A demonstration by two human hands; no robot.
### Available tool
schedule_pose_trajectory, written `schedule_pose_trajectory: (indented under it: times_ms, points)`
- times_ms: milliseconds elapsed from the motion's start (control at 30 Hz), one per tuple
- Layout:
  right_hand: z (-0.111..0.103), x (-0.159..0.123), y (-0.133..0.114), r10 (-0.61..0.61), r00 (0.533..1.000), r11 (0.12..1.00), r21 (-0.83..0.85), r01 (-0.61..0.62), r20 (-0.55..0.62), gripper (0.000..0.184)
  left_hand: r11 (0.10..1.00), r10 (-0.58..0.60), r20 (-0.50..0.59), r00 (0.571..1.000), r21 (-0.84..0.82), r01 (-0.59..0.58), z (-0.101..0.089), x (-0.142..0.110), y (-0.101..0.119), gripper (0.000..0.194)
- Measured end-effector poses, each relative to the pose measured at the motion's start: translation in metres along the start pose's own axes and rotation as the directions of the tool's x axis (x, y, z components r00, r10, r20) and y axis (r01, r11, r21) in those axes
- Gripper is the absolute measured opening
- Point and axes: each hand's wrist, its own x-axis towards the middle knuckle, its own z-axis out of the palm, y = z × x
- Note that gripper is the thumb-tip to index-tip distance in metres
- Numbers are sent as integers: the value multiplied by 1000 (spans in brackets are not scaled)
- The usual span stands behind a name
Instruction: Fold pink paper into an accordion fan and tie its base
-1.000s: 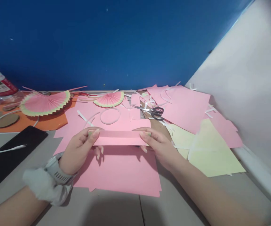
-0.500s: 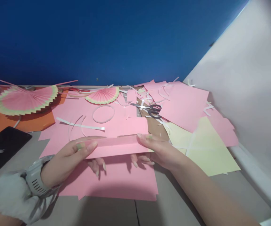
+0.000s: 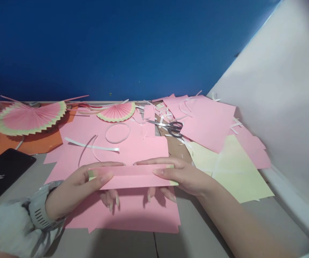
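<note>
Between my two hands a folded pink paper strip (image 3: 133,176) with pale green ends is held level above a stack of pink sheets (image 3: 133,215). My left hand (image 3: 91,181) pinches its left end, thumb on the front face and fingers behind and below. At the right end my right hand (image 3: 181,175) grips it the same way, its forefinger stretched along the top edge. A lengthwise crease runs across the strip. Just beyond it lie a white strip (image 3: 92,144) and a thin pale ring (image 3: 117,133) on the pink paper.
Scissors (image 3: 170,126) with black handles lie behind my right hand. Pleated pink-and-green fans (image 3: 32,116) rest at the back left, over orange paper (image 3: 47,141). A black phone-like slab (image 3: 9,175) lies at left. Pale green paper (image 3: 240,172) and pink sheets (image 3: 208,122) spread at right beside the wall.
My hands have spread a little toward the strip's ends and moved slightly lower in view, tilting then levelling it. More of the green ends shows now. The view has swung somewhat right.
</note>
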Motion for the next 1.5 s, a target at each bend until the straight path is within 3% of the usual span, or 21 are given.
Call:
schedule_pose_trajectory:
  times_ms: [333, 500, 667, 1033, 1133, 1300, 1500]
  points:
    - [2, 4, 5, -4, 1000, 999, 47, 4, 9, 39, 997, -66, 11, 998, -38, 67, 1, -1, 2, 44]
    - [2, 2, 4, 25, 1000, 995, 100, -26, 14, 40, 991, -88, -63, 994, -104, 81, 1, -5, 0, 48]
    - [4, 2, 5, 22, 999, 992, 124, -19, -23, 36, 976, -126, -31, 992, -183, 118, -4, -5, -1, 52]
    - [7, 3, 5, 1, 999, 983, 181, 8, -46, 31, 965, -108, -92, 990, -251, 82, 2, -7, 0, 40]
    - [4, 3, 5, 17, 999, 989, 150, -10, -48, 33, 968, -85, -50, 995, -241, 71, 0, -7, 0, 37]
    - [1, -3, 1, 43, 997, 999, -37, -40, 68, 35, 991, -74, 98, 992, -106, 84, -6, -1, -3, 41]
    - [4, -5, -3, 70, 997, 983, -171, -71, -14, 36, 997, -71, 2, 997, 39, 71, -1, 2, -2, 43]
